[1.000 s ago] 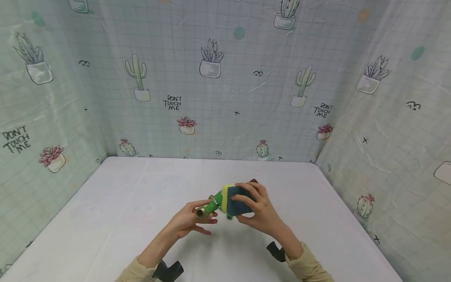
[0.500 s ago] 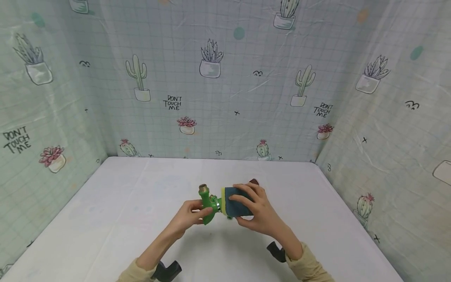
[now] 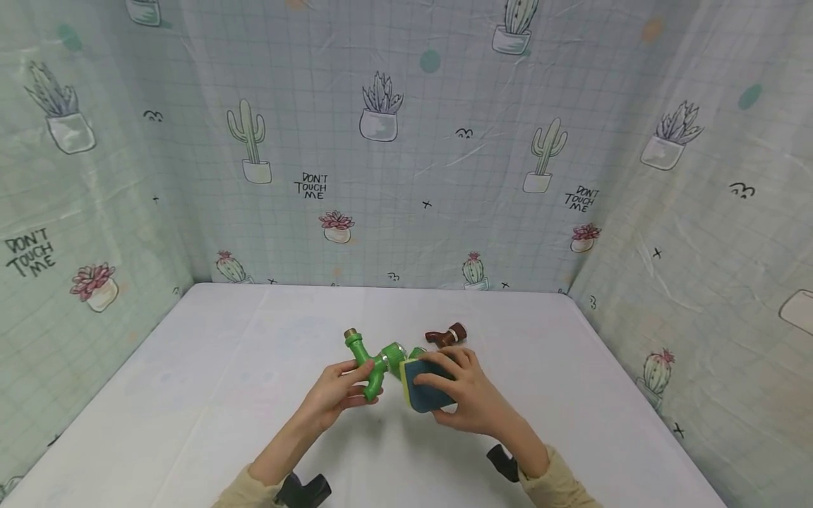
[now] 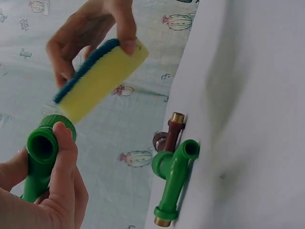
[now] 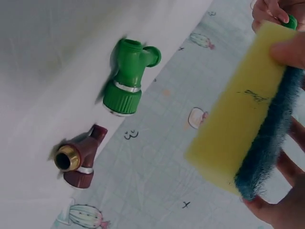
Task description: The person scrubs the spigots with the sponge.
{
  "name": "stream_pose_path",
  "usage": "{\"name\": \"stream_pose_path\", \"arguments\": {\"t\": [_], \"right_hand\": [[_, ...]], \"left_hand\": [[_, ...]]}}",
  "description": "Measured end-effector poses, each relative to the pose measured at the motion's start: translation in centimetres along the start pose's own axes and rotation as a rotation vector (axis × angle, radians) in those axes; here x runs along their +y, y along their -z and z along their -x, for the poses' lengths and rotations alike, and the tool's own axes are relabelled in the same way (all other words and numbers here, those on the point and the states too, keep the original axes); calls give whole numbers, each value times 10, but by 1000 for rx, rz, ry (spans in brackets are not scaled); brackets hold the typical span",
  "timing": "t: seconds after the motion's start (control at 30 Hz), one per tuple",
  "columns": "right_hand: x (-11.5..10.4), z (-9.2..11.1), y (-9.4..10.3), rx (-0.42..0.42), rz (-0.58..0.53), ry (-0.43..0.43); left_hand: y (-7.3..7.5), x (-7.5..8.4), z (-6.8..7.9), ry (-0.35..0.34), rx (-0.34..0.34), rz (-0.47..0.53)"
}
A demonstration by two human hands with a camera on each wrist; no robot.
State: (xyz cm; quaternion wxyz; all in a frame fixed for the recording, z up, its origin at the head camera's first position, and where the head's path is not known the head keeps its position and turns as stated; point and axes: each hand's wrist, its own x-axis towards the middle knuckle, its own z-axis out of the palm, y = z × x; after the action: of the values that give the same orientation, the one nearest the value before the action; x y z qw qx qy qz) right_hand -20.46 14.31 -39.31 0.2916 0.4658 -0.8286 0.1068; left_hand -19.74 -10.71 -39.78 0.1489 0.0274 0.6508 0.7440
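My left hand (image 3: 333, 395) grips a green plastic tap (image 3: 380, 363) by its body, its brass-threaded end pointing up and to the left. With curled fingers, my right hand (image 3: 475, 395) holds a yellow sponge (image 5: 238, 105) that has a dark blue scouring pad (image 3: 428, 395) on one side. The sponge's yellow face is turned toward the tap's ribbed knob (image 4: 59, 123), right beside it. Behind the sponge a second green tap (image 5: 127, 76) lies on the table, mostly hidden in the head view.
A brown tap (image 3: 447, 335) with a brass end lies on the white table (image 3: 254, 367) beyond my right hand. Cloth walls (image 3: 406, 169) printed with cacti close in the back and both sides. Black wrist mounts (image 3: 305, 490) hang below my forearms.
My left hand has turned the green tap so its brass end swung from toward me to upward. The sponge has lowered slightly, uncovering more of the brown tap and the second green tap.
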Motion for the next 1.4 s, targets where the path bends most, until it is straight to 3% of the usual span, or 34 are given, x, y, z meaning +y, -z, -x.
{"name": "stream_pose_path", "arguments": {"t": [0.27, 0.47, 0.67, 0.9, 1.1, 1.27, 1.4], "right_hand": [[3, -6, 3, 37, -20, -6], [2, -21, 12, 114, -226, -109], [8, -27, 12, 47, -403, -140], [30, -12, 0, 8, -445, -215], [14, -25, 3, 30, -573, -212], [13, -24, -5, 12, -656, -201], [21, -15, -12, -2, -617, -223]], "left_hand": [[3, 7, -1, -4, 0, 22], [2, 7, -5, 40, -72, -8], [-2, 3, -7, 86, -159, 52], [4, 0, -6, 105, -150, 80], [5, 0, -8, 106, -126, 80], [3, -1, -4, 128, -157, 135], [6, -1, -1, 128, -180, 150]]}}
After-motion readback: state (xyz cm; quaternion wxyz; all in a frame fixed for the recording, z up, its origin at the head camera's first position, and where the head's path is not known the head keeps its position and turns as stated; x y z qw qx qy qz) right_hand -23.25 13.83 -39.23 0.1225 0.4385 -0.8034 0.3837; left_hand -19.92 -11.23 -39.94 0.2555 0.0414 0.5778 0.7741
